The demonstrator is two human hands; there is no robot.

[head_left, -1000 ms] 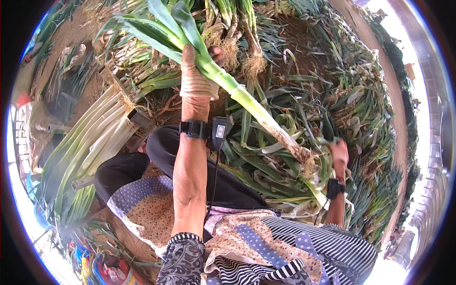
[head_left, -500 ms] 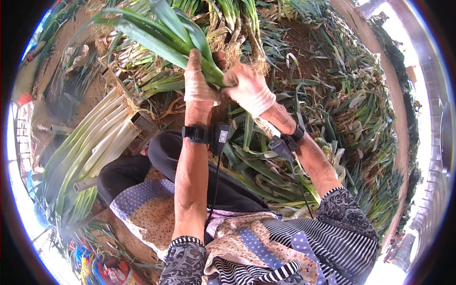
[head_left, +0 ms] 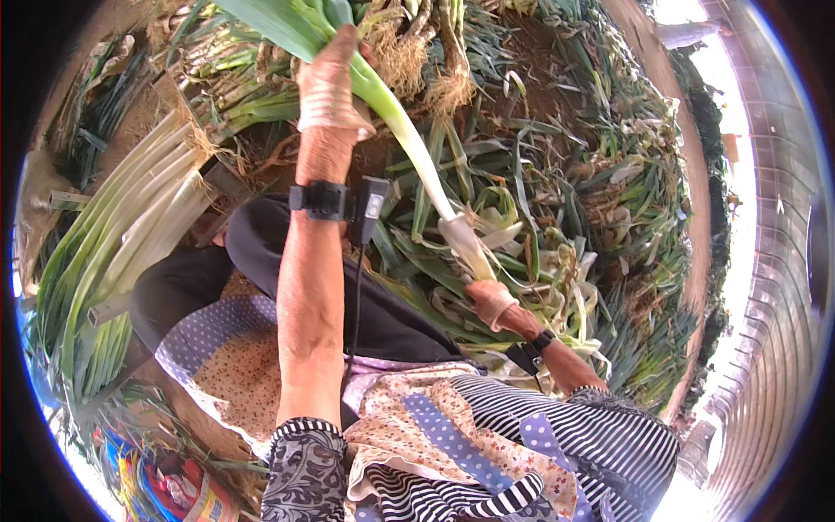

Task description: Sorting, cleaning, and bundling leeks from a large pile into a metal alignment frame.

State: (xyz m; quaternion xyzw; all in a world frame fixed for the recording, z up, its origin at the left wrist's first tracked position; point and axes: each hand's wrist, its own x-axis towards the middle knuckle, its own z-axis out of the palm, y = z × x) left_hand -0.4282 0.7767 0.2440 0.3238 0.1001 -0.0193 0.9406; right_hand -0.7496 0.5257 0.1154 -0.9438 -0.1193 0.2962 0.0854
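A large leek [head_left: 406, 139] slants across the upper middle, its green leaves at the top and its white shank reaching down to the right. My left hand [head_left: 329, 91], in a pale glove, is closed round the leek where the leaves meet the shank. Lower right, my right hand [head_left: 489, 300] is closed at the far end of a pale outer leaf sheath [head_left: 465, 244], which is peeled down to the leek's lower end and still touches it. The sheath hides the leek's root end. Untrimmed leeks with brown, hairy roots [head_left: 448, 87] lie beyond my left hand.
Clean white-shanked leeks [head_left: 143, 217] rest in a metal frame [head_left: 109, 310] to my left. Discarded leaves [head_left: 435, 274] cover the ground by my legs, with more leek greens [head_left: 644, 226] heaped at right. A colourful bag [head_left: 178, 491] stands at lower left. A ribbed, curved wall [head_left: 774, 261] bounds the right.
My right hand has moved from beside my left hand down and right, drawing the outer sheath along the leek and baring its white shank. My left hand has shifted slightly up and left.
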